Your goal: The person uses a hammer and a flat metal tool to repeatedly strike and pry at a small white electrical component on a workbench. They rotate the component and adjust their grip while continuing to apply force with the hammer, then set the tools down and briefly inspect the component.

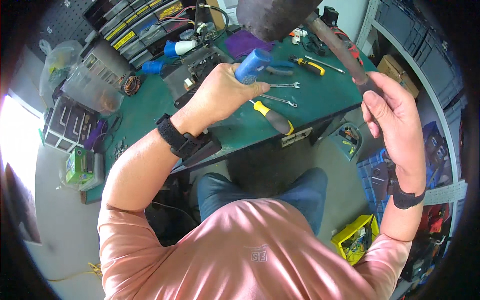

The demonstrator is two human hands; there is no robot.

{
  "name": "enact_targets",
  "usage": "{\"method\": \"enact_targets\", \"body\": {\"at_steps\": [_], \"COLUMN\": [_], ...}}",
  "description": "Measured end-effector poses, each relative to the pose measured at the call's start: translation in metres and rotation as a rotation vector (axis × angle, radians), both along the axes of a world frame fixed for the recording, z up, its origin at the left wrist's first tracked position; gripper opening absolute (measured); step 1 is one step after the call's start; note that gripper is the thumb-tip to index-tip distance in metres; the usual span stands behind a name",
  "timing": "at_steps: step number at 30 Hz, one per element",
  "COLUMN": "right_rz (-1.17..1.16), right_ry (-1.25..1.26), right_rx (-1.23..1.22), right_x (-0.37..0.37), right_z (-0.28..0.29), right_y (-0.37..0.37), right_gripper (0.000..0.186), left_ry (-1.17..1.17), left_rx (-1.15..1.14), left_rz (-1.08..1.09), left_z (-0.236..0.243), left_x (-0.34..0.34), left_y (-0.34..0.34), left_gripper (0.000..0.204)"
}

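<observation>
My left hand [216, 95] is wrapped round the thick blue handle [254, 64] of a tool. The handle's butt points up; its working end is hidden, so I cannot tell its exact kind. Beside this hand, a dark metal assembly [202, 60] lies on the green workbench [160, 120]. Closed on the wooden shaft of a mallet, my right hand [395, 107] is raised at the right. The mallet's dark, worn head [272, 19] hangs in the air beyond the blue handle, apart from it. A yellow-and-black screwdriver [274, 118] and two wrenches [284, 85] lie near my left hand.
Yellow-black pliers [308, 65], a purple cloth [247, 44] and blue connectors [180, 48] lie farther back. Drawer bins [127, 35] stand behind. Clear plastic containers [95, 82] occupy the left side. A shelf of bins [415, 35] and a yellow bin [356, 239] are at right.
</observation>
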State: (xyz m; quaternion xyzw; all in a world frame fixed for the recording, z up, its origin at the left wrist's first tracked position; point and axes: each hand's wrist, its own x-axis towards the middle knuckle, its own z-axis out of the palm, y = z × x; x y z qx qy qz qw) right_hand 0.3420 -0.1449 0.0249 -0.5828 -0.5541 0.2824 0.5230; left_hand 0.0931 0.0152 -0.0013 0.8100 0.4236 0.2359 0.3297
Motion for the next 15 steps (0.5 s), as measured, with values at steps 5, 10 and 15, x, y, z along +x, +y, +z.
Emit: {"method": "enact_targets", "body": {"at_steps": [5, 10, 15], "right_rz": [0.041, 0.129, 0.060], "right_ry": [0.111, 0.112, 0.083], "right_rx": [-0.063, -0.115, 0.020], "right_x": [0.007, 0.009, 0.012], "right_z": [-0.006, -0.015, -0.005], "right_y": [-0.003, -0.006, -0.010], "right_gripper": [0.027, 0.025, 0.029], "left_ry": [0.079, 0.062, 0.011], "left_rx": [-0.057, -0.051, -0.065], "left_rz": [0.024, 0.013, 0.032], "left_z": [0.012, 0.009, 0.009], "left_x": [0.008, 0.006, 0.005], "left_y": [-0.009, -0.008, -0.011], "left_gripper": [0.033, 0.030, 0.029]}}
